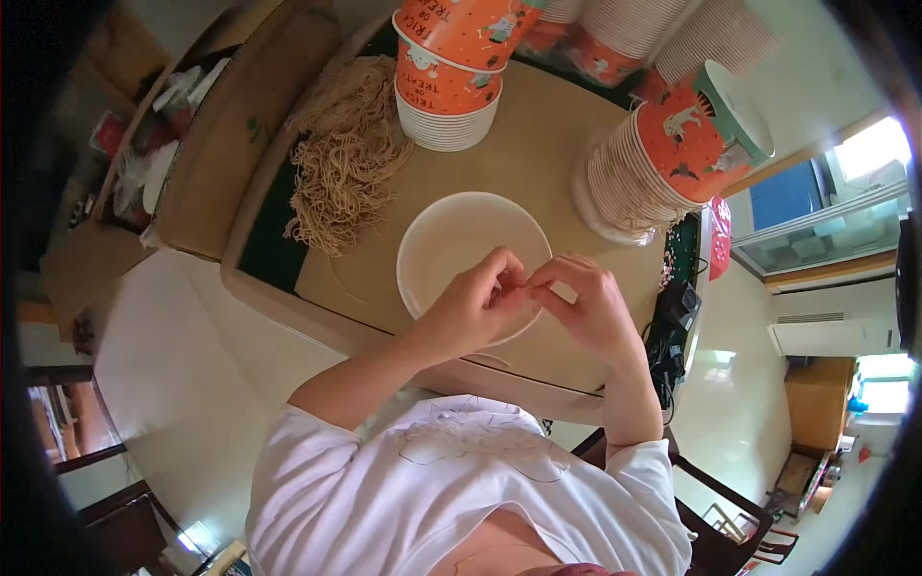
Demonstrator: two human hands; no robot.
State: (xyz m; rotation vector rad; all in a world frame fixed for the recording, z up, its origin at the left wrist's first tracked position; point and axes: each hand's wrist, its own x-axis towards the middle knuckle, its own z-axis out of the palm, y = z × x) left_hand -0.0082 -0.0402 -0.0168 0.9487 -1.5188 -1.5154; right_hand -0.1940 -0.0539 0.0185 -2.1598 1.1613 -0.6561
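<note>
Head view is showing a tan table [538, 154] with things spreading across it. At about ten o'clock from the hands, a pile of pale straw-like strands [346, 158] is lying loose on the table top. Toward twelve o'clock, a stack of orange paper cups [451, 82] is standing upright.

Directly beneath the hands, a white bowl [461, 245] is sitting on the table, its near rim partly hidden by the fingers. The left hand [471, 307] is reaching in from seven o'clock, its fingertips pinching something small and thin over the bowl's near edge. The right hand [586, 307] is coming in from five o'clock, its fingers pinching the same tiny piece, so both hands are meeting tip to tip. What the piece is cannot be told; it is too small. Its long axis seems to be running left to right between the two grips.

At two o'clock, another stack of orange cups [663, 158] is lying tilted on its side.
</note>
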